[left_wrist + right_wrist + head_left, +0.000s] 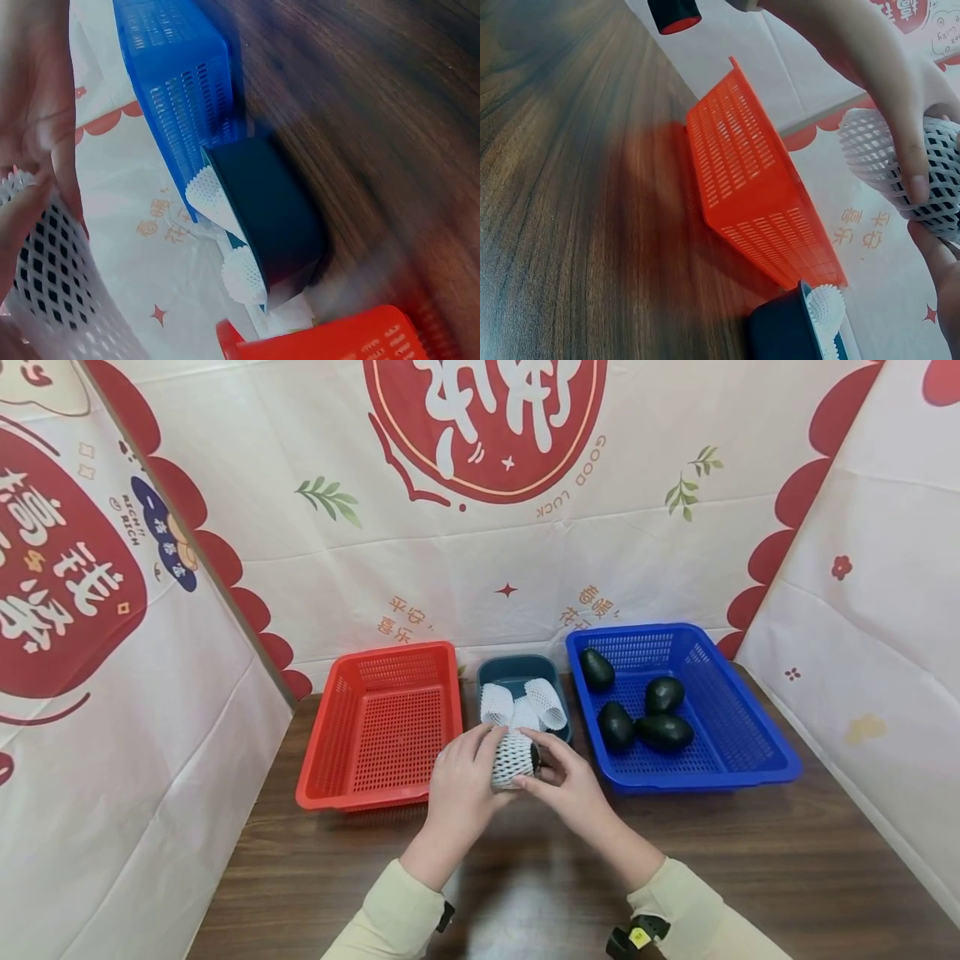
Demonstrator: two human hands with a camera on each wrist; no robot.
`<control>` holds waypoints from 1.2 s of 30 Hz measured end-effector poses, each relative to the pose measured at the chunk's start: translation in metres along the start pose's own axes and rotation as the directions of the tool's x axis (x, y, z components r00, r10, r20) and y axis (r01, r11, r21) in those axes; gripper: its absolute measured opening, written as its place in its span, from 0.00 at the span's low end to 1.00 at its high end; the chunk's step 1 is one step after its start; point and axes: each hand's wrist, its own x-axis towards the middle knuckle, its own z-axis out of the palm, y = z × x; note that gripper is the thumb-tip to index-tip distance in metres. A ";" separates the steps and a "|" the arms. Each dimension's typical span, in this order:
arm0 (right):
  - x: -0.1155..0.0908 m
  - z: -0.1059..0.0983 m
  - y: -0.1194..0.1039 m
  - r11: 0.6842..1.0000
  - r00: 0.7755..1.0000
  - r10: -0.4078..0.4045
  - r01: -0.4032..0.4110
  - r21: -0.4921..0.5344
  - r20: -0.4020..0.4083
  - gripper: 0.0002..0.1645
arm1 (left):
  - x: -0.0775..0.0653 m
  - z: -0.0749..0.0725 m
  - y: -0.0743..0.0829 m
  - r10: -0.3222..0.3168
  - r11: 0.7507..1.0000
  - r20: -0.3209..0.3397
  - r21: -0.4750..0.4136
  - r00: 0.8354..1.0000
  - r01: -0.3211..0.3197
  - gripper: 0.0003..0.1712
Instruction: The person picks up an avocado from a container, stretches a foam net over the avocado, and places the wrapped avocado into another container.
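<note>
Both hands hold a dark avocado [536, 758] partly covered by a white foam net sleeve [513, 760], in front of the small dark teal bin. My left hand [463, 781] grips the netted side, fingers over the top. From the other side my right hand [567, 782] pinches near the bare dark end, thumb below and fingers above. In the right wrist view the sleeve [874, 154] extends beyond the avocado as a loose end, with the left thumb and fingers across it. Dark skin shows through the mesh in the left wrist view.
The teal bin [517, 665] holds several white foam sleeves [545, 702]. A red perforated basket [318, 752] stands left of it. At right, a blue basket [750, 752] holds several avocados [664, 732]. All stand on a brown wooden table [337, 877], with printed cloth walls around.
</note>
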 end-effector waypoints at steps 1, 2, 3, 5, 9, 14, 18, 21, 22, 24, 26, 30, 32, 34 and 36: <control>0.000 -0.001 0.000 1.000 1.000 -0.012 0.012 0.004 -0.003 0.33 | 0.000 -0.001 -0.002 -0.013 1.000 0.006 -0.001 1.000 0.013 0.47; 0.000 -0.002 0.000 1.000 1.000 -0.019 0.019 0.010 -0.008 0.33 | -0.001 -0.001 -0.004 -0.027 1.000 0.015 -0.005 1.000 0.027 0.48; 0.000 -0.003 -0.001 1.000 1.000 -0.023 0.024 0.016 -0.015 0.33 | -0.001 -0.001 -0.005 -0.043 0.999 0.025 -0.015 0.999 0.044 0.49; 0.000 -0.004 -0.001 0.999 0.999 -0.035 0.036 0.034 -0.029 0.32 | -0.002 -0.001 -0.010 -0.092 0.994 0.044 -0.051 0.995 0.094 0.50; 0.001 -0.007 -0.002 0.995 0.996 -0.057 0.062 0.074 -0.068 0.32 | -0.004 0.000 -0.017 -0.237 0.951 0.102 -0.181 0.966 0.252 0.52; 0.002 -0.009 -0.002 0.987 0.987 -0.108 0.121 0.102 -0.120 0.32 | -0.007 0.001 -0.021 -0.452 0.800 0.210 -0.335 0.867 0.498 0.55; 0.003 -0.011 -0.002 0.983 0.979 -0.135 0.152 0.105 -0.155 0.31 | -0.008 -0.001 -0.019 -0.498 0.728 0.268 -0.386 0.824 0.566 0.41; 0.003 -0.011 -0.003 0.979 0.972 -0.160 0.179 0.098 -0.170 0.30 | -0.006 -0.001 -0.016 -0.423 0.747 0.303 -0.417 0.854 0.518 0.25; 0.003 -0.010 -0.003 0.977 0.971 -0.168 0.187 0.102 -0.173 0.30 | -0.006 0.000 -0.015 -0.394 0.748 0.315 -0.436 0.863 0.501 0.23; 0.003 -0.009 -0.003 0.972 0.966 -0.194 0.212 0.096 -0.174 0.29 | -0.006 0.002 -0.012 -0.339 0.726 0.346 -0.495 0.875 0.477 0.23; 0.003 -0.008 -0.003 0.968 0.960 -0.218 0.236 0.088 -0.177 0.28 | -0.005 0.004 -0.010 -0.317 0.673 0.370 -0.561 0.873 0.482 0.25; 0.003 -0.006 -0.002 0.964 0.951 -0.242 0.258 0.063 -0.194 0.27 | -0.004 0.008 -0.006 -0.337 0.524 0.398 -0.673 0.853 0.521 0.29; 0.003 -0.005 -0.001 0.965 0.948 -0.243 0.257 0.045 -0.206 0.27 | -0.002 0.006 -0.003 -0.348 0.446 0.402 -0.724 0.847 0.527 0.28; 0.004 -0.005 0.003 0.967 0.946 -0.240 0.252 0.029 -0.217 0.27 | 0.000 -0.001 0.002 -0.354 0.356 0.417 -0.768 0.837 0.533 0.26; 0.004 -0.004 0.003 0.967 0.944 -0.243 0.253 0.020 -0.226 0.25 | 0.001 -0.003 0.004 -0.349 0.241 0.434 -0.815 0.831 0.527 0.26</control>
